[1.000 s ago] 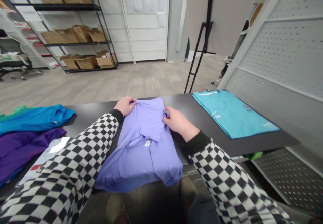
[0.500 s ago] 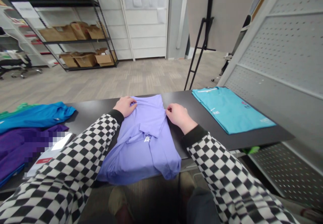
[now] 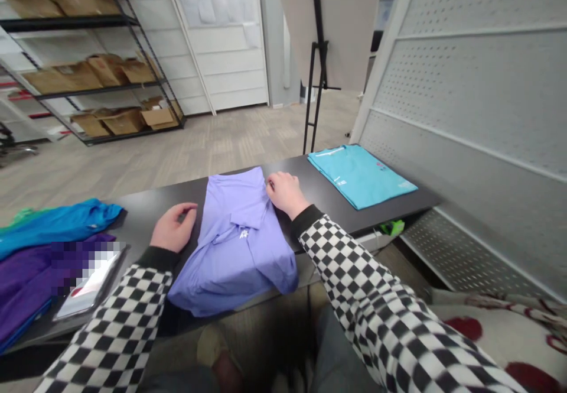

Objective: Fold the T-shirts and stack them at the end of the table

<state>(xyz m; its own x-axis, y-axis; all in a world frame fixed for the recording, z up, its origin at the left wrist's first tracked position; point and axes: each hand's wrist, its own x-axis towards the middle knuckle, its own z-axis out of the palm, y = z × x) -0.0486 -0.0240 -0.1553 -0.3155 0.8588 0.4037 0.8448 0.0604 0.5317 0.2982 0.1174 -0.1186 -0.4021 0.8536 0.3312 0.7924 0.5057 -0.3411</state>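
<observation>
A lavender T-shirt lies partly folded on the dark table, its lower end hanging over the near edge. One sleeve is laid across its middle, near a small white print. My left hand is just left of the shirt, apart from it, with fingers loosely curved and nothing in them. At the shirt's upper right edge, my right hand has its fingers closed on the fabric; the fingertips are partly hidden.
A folded turquoise T-shirt lies at the table's right end. Blue and purple garments are piled on the left beside a clear-wrapped packet. A perforated panel borders the right side. Behind stands a shelf with cardboard boxes.
My left hand has let go of the shirt's upper left edge and moved left and nearer to me. My right hand stays at the right edge. The view has turned right.
</observation>
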